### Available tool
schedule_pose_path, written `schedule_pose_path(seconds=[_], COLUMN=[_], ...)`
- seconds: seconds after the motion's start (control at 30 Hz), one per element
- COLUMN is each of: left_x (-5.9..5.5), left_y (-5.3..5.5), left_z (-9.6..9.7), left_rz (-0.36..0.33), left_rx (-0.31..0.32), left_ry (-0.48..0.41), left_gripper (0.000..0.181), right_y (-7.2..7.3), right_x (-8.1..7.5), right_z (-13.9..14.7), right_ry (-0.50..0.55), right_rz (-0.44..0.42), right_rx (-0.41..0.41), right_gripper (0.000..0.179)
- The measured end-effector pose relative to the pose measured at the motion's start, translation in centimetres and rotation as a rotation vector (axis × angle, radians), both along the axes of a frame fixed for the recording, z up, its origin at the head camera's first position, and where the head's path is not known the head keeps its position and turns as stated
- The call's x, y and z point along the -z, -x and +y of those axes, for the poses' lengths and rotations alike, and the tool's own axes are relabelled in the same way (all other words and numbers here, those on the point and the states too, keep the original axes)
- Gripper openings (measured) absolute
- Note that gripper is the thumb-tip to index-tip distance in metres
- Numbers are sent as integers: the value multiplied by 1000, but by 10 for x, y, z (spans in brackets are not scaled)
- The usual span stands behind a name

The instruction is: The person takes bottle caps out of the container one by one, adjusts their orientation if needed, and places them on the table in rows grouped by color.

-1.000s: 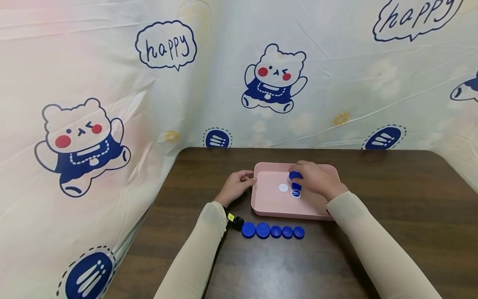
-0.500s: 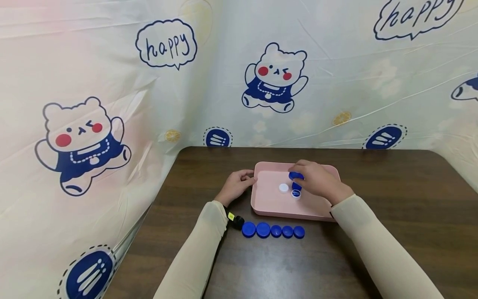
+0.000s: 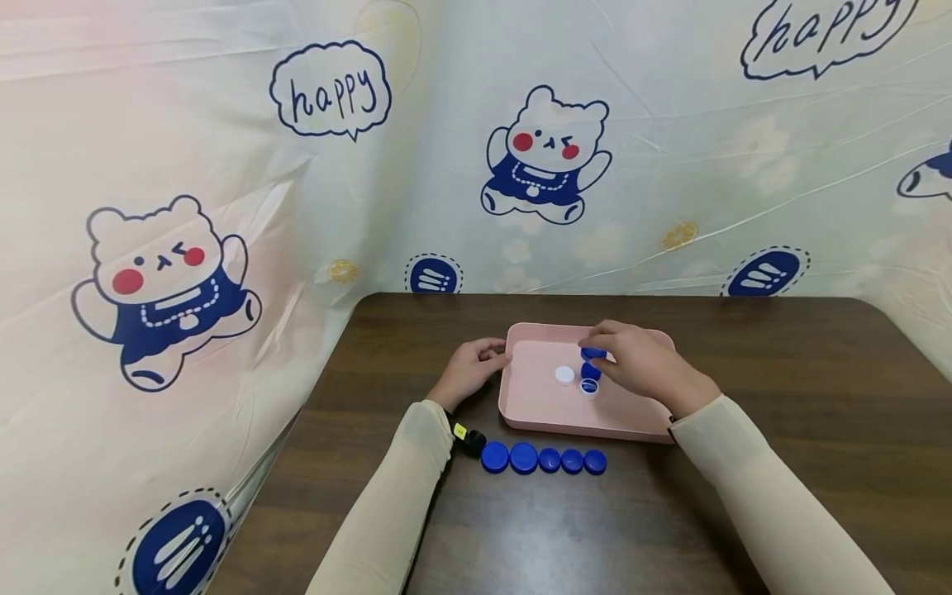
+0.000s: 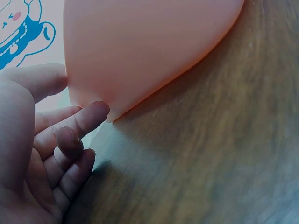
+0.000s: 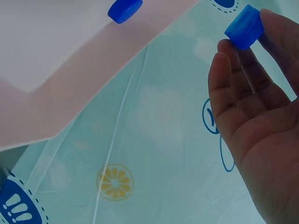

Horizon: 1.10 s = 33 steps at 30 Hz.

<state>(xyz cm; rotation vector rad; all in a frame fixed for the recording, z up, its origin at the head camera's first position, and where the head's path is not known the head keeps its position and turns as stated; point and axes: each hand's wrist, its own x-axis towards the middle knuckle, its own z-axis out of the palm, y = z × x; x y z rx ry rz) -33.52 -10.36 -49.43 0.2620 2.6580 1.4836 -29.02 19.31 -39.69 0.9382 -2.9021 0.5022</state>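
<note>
Thumb and fingers of my right hand (image 3: 641,364) pinch a blue bottle cap (image 5: 245,27) above the pink tray (image 3: 531,405). Just below it in the head view, a second blue cap (image 3: 590,371) is close to the fingertips. In front of that one lies a white cap with a blue print (image 3: 589,386), and a plain white disc-like cap (image 3: 564,375) is to its left. My left hand (image 3: 470,369) holds the tray's left side, its thumb at the rim and a fingertip against the wall in the left wrist view.
On the brown table (image 3: 521,529), before the tray, several blue caps (image 3: 524,458) stand in a row, two larger ones at the left. A black wrist device (image 3: 473,444) sits beside the row's left end. A printed cloth (image 3: 446,165) hangs behind the table.
My right hand has shifted slightly to the right and nearer with the blue bottle cap, showing more of the cap below it. The left hand stays on the tray.
</note>
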Motion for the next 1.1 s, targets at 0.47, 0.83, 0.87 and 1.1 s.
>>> schedule_pose_path(seconds=[0.47,0.83,0.87,1.1], left_x=[0,0,0,0], left_y=[-1,-1,-1,1], left_z=[1,2,2,3], left_rz=[-21,-7,-7,11], left_rx=[-20,-21,-22,-23], left_ry=[-40,-119,-120,-129], left_gripper=[39,34,34,33], right_y=[-17,-30,-31,-37], right_x=[-3,4,4,6], right_z=[11,28,29,33], right_ry=[-9,28,26,24], right_rz=[147,173,164,122], right_rx=[-78,-99,-94,-60], right_gripper=[32,30,30,32])
